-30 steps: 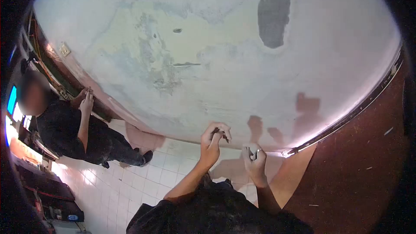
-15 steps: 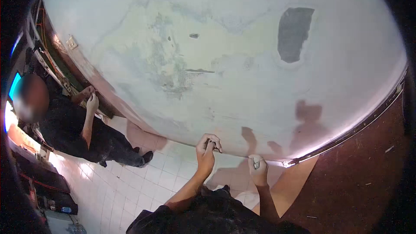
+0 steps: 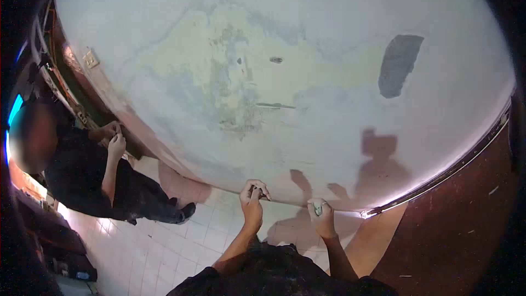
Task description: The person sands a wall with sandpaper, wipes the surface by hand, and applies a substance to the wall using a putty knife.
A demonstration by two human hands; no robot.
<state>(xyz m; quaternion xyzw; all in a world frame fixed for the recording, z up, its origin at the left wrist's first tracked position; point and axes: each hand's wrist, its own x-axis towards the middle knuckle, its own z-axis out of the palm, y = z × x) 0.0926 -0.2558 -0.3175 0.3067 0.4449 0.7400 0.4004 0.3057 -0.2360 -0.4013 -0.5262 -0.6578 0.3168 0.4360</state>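
- Small dark object point(image 3: 254, 191), too tiny to name, pinched in the left hand point(image 3: 252, 200) w/ fingers point(image 3: 262, 186) curled round it, raised just in front of the wall's lower edge; looks held up close so both hands can reach it.
- Right hand point(image 3: 321, 214) just beside, fingers clenched round a small pale, greyish item point(image 3: 318, 206); can't tell what.
- Both hands near the patchy, peeling wall point(image 3: 274, 77); their shadows fall on it.
- White tiled floor point(image 3: 164, 235) below; dark red door point(image 3: 466, 214) to the right.
- Another person point(image 3: 93, 170) in black, well apart at left, hands up at a door frame point(image 3: 82, 104).
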